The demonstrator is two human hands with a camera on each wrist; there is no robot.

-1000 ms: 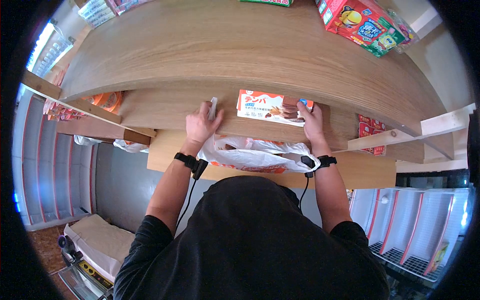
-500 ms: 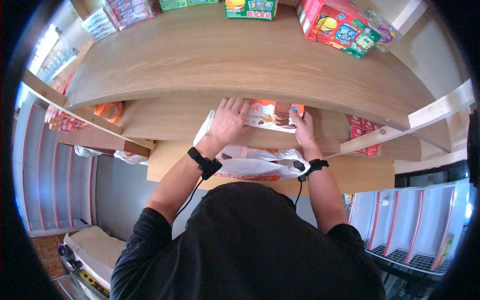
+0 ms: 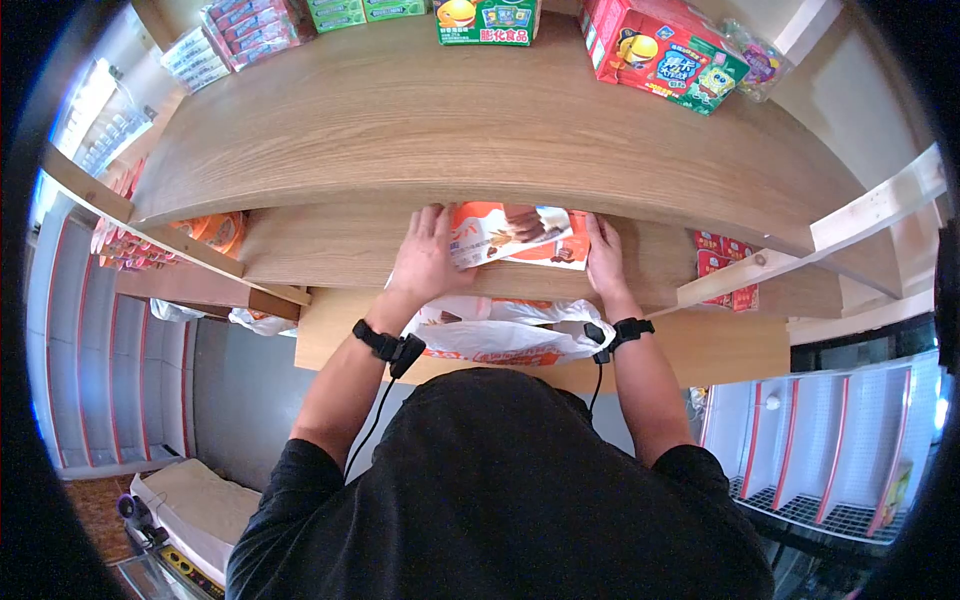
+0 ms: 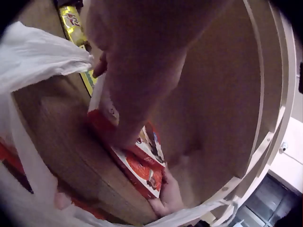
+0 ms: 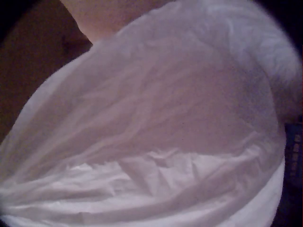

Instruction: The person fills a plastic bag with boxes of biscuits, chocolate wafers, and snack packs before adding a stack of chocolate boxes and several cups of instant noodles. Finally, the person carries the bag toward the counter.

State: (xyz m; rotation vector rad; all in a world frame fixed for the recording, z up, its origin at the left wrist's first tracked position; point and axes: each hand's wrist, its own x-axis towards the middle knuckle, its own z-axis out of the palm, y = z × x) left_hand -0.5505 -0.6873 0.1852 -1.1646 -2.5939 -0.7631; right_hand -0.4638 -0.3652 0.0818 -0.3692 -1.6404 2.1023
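Observation:
In the head view a white-and-orange snack box [image 3: 490,232] lies on the lower shelf. My left hand [image 3: 425,262] grips its left end. At the right end, my right hand [image 3: 606,262] holds an orange-and-white piece [image 3: 560,250] showing under the tilted box; whether that is a second box cannot be told. The left wrist view shows the red-edged box [image 4: 102,120] under my left hand and the fingers of my right hand [image 4: 171,193] at the far end. A white plastic bag [image 3: 510,338] hangs below, looped at my right wrist; it covers most of the right wrist view.
The upper shelf [image 3: 480,130] overhangs the box's back edge. On it stand a red-and-green box [image 3: 665,55], a green box [image 3: 487,25] and pink packs [image 3: 255,30]. Red packets [image 3: 722,268] lie at the lower right, orange packages [image 3: 215,232] at the left. A yellow package [image 4: 72,23] shows beside the box.
My left hand first moved right onto the box, then back left with it, the box's left end shifting left and tilting. More orange shows at its right end. The right hand moved slightly left.

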